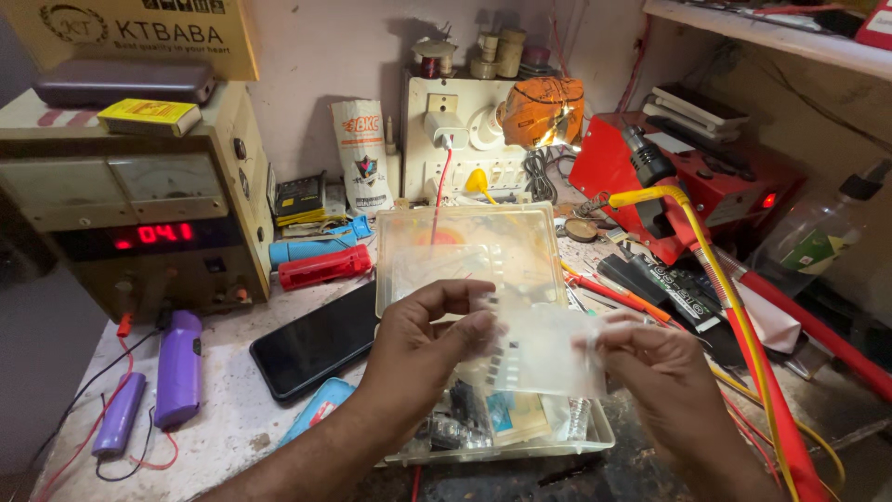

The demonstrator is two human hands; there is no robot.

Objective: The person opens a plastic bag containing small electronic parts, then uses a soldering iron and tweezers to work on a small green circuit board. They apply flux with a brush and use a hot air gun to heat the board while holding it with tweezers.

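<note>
Head view: your left hand (423, 339) and right hand (655, 358) each pinch one edge of a small clear plastic bag (544, 353), held just above an open clear plastic box (520, 446). The bag is blurred; you cannot make out the small dark pieces inside it. Your hands and the bag hide much of the box's tray. The box's raised lid (469, 251) stands behind them. A black phone (311, 344) lies left of the box, with purple cells (177, 367) beyond it near the edge. A power supply (139, 218) with a red display stands at the far left. The worktop (232, 409) is stained and crowded.
</note>
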